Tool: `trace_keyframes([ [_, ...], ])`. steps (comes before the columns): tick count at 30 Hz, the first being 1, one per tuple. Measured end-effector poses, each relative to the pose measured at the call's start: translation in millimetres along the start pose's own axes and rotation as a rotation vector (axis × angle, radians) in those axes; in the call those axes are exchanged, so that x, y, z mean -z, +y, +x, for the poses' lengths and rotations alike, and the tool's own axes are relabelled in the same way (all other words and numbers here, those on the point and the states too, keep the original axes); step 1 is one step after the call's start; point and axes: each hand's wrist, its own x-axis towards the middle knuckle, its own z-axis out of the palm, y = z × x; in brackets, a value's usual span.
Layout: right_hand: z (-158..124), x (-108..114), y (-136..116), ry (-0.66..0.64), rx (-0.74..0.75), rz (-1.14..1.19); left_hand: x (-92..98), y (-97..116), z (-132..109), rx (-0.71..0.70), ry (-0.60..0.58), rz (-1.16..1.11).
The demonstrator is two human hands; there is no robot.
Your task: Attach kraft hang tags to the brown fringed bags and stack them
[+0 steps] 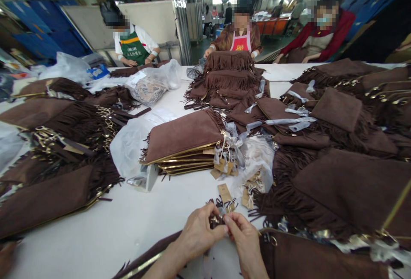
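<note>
My left hand is curled around a dark brown strap end with a glint of metal on it. Fingertips of my right hand pinch at the same spot, close to a bit of clear plastic; what exactly they grip is too small to make out. Just beyond my fingers lies a tan hang tag. Under my left forearm runs a brown pouch with a gold zipper. Another brown pouch lies to the right of my right hand.
A stack of brown pouches stands ahead on the white table, beside a plastic bag of tags. Fringed pouches heap up on the right, others on the left. Three co-workers sit across the table; a blurred hand shows lower left.
</note>
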Motion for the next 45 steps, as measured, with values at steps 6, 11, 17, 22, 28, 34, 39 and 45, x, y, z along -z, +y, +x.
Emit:
trace_keyframes([
  [6, -3, 0, 10, 0.026, -0.029, 0.052, 1.5, 3, 4, -0.067, -0.076, -0.054],
  [11, -4, 3, 26, 0.041, -0.04, 0.091, -2.2, 3, 11, 0.036, -0.113, -0.146],
  [17, -7, 7, 36, 0.073, -0.099, 0.162, -13.2, -8, 17, 0.063, -0.13, -0.278],
  [22, -9, 7, 42, 0.08, -0.069, 0.203, -14.9, -9, 20, 0.132, -0.157, -0.417],
  [28, -12, 5, 40, 0.078, -0.042, 0.196, -14.3, -6, 22, 0.147, -0.107, -0.354],
  [34, -14, 0, 31, 0.108, -0.02, 0.167, -15.5, -12, 22, 0.065, -0.088, -0.219],
  [39, -13, 1, 29, 0.127, 0.009, 0.144, -11.3, -14, 20, 0.008, -0.088, -0.159],
  [45, -10, 6, 40, 0.076, -0.034, 0.222, -8.8, -9, 19, 0.041, -0.17, -0.242],
])
